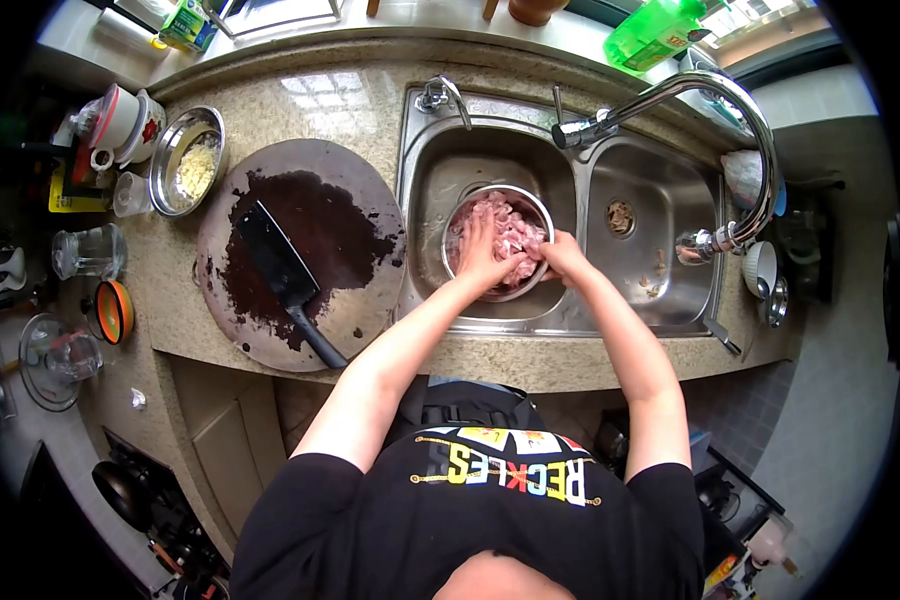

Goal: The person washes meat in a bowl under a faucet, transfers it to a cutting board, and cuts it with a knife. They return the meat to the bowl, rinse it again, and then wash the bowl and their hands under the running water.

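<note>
In the head view, the left hand (484, 250) is resting, fingers extended, on raw meat (519, 228); the right hand (567, 258) is grasping the rim of the metal bowl (500, 189) holding it. The bowl is sitting in the left sink basin (555, 172).

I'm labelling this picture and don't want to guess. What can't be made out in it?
All in the head view:
Meat directly beneath the left hand: hidden by that hand.
Inside bottom of the metal bowl: covered by the meat.
Floor of the left basin under the bowl: hidden by the bowl.
Scraps in the right basin: too small to identify.
Small print on the green bottle: too small to read.
</note>
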